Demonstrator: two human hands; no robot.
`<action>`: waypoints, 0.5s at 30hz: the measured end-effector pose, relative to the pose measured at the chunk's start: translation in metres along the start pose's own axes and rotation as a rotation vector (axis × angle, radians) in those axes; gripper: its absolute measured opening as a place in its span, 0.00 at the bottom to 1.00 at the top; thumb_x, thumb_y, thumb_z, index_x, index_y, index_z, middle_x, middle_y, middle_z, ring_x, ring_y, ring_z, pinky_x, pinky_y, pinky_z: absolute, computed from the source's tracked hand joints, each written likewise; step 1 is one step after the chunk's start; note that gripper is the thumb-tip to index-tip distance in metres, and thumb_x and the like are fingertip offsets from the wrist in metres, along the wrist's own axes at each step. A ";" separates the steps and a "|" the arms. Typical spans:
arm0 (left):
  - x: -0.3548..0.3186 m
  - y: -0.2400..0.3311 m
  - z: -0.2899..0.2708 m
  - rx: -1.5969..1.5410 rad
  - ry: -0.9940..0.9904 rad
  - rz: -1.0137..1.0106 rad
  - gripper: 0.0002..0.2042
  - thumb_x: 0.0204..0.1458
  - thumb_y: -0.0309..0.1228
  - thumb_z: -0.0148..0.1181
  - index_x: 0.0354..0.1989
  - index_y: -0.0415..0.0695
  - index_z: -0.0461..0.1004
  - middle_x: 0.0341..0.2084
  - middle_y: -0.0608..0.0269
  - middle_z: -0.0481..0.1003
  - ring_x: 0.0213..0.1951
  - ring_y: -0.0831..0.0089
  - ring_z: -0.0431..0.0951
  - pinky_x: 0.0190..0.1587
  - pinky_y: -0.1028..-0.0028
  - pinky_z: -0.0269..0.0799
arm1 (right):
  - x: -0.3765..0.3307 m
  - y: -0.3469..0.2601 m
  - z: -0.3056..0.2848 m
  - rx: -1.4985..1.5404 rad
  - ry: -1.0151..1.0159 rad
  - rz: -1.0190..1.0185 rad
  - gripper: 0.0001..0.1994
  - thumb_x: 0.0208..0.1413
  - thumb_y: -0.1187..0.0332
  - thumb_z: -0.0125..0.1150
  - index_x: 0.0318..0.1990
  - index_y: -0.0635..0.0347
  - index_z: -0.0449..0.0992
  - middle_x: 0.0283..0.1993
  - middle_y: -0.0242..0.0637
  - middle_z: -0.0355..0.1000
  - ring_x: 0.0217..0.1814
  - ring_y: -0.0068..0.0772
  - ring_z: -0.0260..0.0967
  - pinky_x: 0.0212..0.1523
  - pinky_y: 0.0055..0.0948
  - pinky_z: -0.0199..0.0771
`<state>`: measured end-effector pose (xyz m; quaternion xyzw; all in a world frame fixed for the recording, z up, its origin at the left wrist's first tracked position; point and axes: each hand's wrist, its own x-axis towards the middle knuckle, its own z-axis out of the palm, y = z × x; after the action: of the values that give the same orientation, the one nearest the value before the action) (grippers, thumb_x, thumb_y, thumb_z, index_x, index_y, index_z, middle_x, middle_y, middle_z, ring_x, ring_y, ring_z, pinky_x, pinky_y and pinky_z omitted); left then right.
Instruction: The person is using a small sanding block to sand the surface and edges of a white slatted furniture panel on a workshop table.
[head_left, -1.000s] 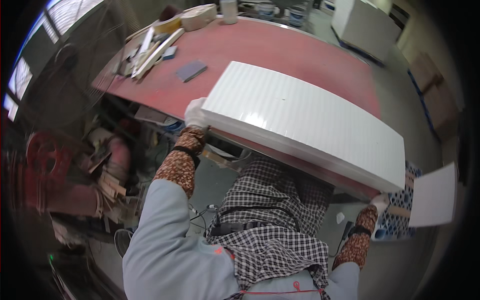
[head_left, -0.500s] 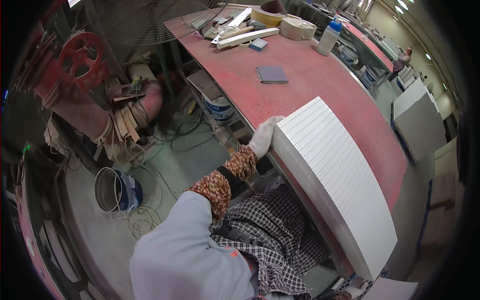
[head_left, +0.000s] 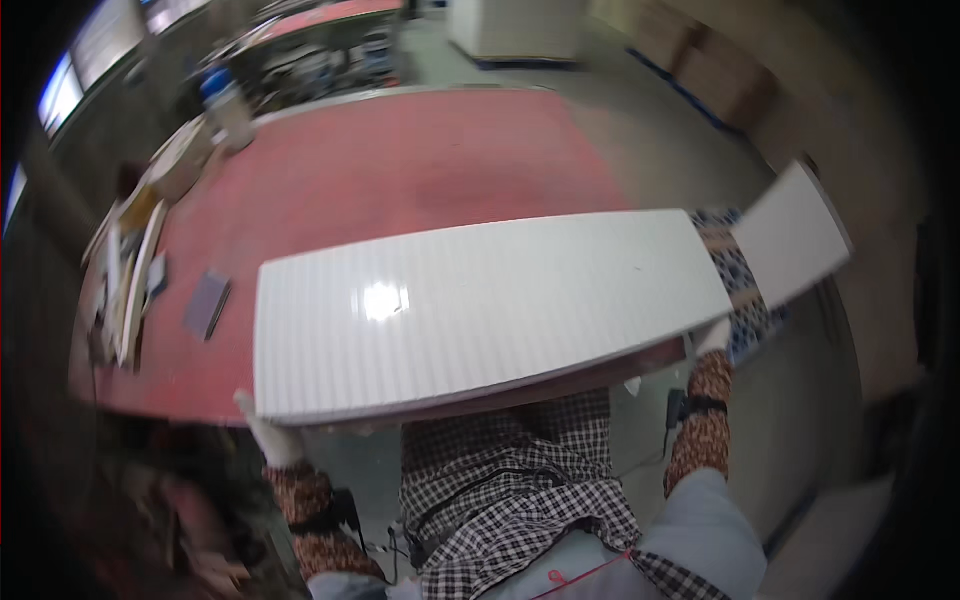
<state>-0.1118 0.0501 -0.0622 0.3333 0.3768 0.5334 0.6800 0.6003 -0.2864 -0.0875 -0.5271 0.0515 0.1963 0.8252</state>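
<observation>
A long white panel (head_left: 480,310) with fine parallel grooves lies across the front of the red table (head_left: 400,150), a bright reflection on its left part. At its near left corner my gloved left hand (head_left: 272,432) grips the edge, thumb up beside the end and the other fingers mostly hidden. My gloved right hand (head_left: 712,336) is closed on the near edge by the right end, its fingertips hidden by the panel. Some blur softens both hands.
A dark flat block (head_left: 208,304) lies left of the panel, beside white strips (head_left: 140,285) and a blue-capped bottle (head_left: 230,112). At the right end, a white board (head_left: 795,235) rests on a blue-patterned support (head_left: 760,330). A white stack (head_left: 515,30) stands beyond the table.
The view has swung to the right and now faces the table squarely. My right hand has come into view at the panel's right end; my left hand stays at the left corner.
</observation>
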 end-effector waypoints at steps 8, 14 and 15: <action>-0.004 -0.006 0.027 0.015 0.085 -0.057 0.49 0.63 0.72 0.35 0.75 0.36 0.53 0.69 0.46 0.63 0.68 0.51 0.65 0.70 0.51 0.58 | -0.050 -0.048 0.002 0.010 0.150 -0.135 0.24 0.76 0.55 0.39 0.69 0.59 0.66 0.69 0.39 0.68 0.71 0.42 0.65 0.68 0.39 0.67; 0.020 0.030 0.011 0.350 0.016 0.003 0.50 0.61 0.74 0.28 0.76 0.40 0.53 0.67 0.44 0.68 0.61 0.48 0.75 0.56 0.54 0.77 | -0.067 -0.034 -0.029 -0.034 0.143 -0.144 0.24 0.76 0.59 0.39 0.70 0.63 0.64 0.71 0.41 0.67 0.72 0.39 0.64 0.72 0.35 0.62; 0.028 0.035 0.006 0.349 0.014 0.004 0.50 0.61 0.74 0.28 0.76 0.40 0.53 0.67 0.44 0.68 0.61 0.48 0.75 0.56 0.54 0.77 | -0.070 -0.031 -0.035 -0.046 0.170 -0.133 0.23 0.76 0.60 0.39 0.70 0.64 0.64 0.71 0.42 0.67 0.71 0.39 0.64 0.71 0.35 0.63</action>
<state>-0.1190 0.0846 -0.0334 0.4432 0.4678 0.4637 0.6080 0.5523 -0.3479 -0.0564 -0.5630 0.0816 0.0971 0.8167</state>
